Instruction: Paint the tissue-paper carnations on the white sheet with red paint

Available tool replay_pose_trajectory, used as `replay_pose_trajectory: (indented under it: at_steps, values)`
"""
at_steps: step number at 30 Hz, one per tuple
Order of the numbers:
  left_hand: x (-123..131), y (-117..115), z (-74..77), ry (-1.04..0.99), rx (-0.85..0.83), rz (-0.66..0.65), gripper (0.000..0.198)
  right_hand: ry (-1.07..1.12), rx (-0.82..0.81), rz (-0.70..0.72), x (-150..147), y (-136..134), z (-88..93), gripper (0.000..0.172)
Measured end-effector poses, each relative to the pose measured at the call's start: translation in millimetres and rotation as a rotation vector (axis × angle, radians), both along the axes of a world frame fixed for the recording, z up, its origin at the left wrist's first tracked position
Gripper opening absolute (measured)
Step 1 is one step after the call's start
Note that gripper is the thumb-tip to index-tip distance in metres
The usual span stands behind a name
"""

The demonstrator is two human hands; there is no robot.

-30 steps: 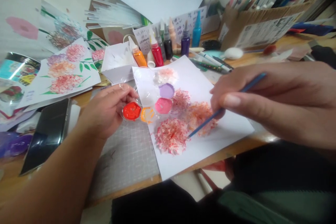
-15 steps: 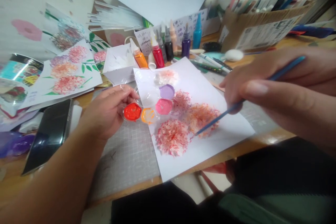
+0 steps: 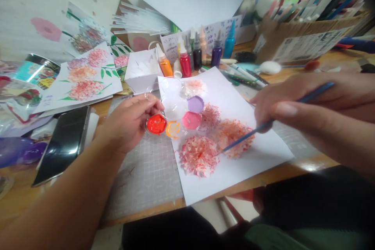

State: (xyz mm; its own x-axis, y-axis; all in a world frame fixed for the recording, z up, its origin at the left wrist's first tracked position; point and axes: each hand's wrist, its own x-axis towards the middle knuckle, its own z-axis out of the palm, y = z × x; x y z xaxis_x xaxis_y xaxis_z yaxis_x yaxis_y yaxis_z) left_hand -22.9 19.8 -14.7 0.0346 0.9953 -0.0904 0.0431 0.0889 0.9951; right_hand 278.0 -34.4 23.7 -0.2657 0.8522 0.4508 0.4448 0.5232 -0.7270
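A clear round palette (image 3: pixel 175 106) with red, orange, pink and purple paint is pinched at its left edge by my left hand (image 3: pixel 135 121), above a white sheet (image 3: pixel 211 181). On the sheet are several painted flower clusters. My right hand (image 3: pixel 310 113) is closed round a thin blue brush (image 3: pixel 249 136), whose tip is at the right edge of the red-pink cluster (image 3: pixel 199 156). An orange cluster (image 3: pixel 236 136) lies under the brush. The palette partly covers a purplish cluster (image 3: pixel 210 115) behind it.
Paint bottles (image 3: pixel 185 62) stand behind the sheet beside a white paper box (image 3: pixel 142 70). A black phone (image 3: pixel 64 142) and a flower picture (image 3: pixel 84 74) lie at left. A cardboard box (image 3: pixel 310 43) of pens stands back right. A grey cutting mat (image 3: pixel 143 179) lies beneath the sheet.
The whole view has shifted, so the scene sits further right. The brush tip still meets the edge of the red-pink cluster, and both hands keep their holds.
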Motion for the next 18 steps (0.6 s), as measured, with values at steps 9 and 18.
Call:
replay_pose_trajectory:
  at_steps: [9,18]
  values:
    - [-0.2,-0.4,1.5,-0.027,-0.013,-0.028,0.019,-0.043,0.036,0.038,0.5,-2.9,-1.5,0.013]
    - [0.6,-0.9,1.7,-0.002,-0.002,-0.006,0.019,-0.059,0.027,0.046,2.0,-0.8,0.6,0.015]
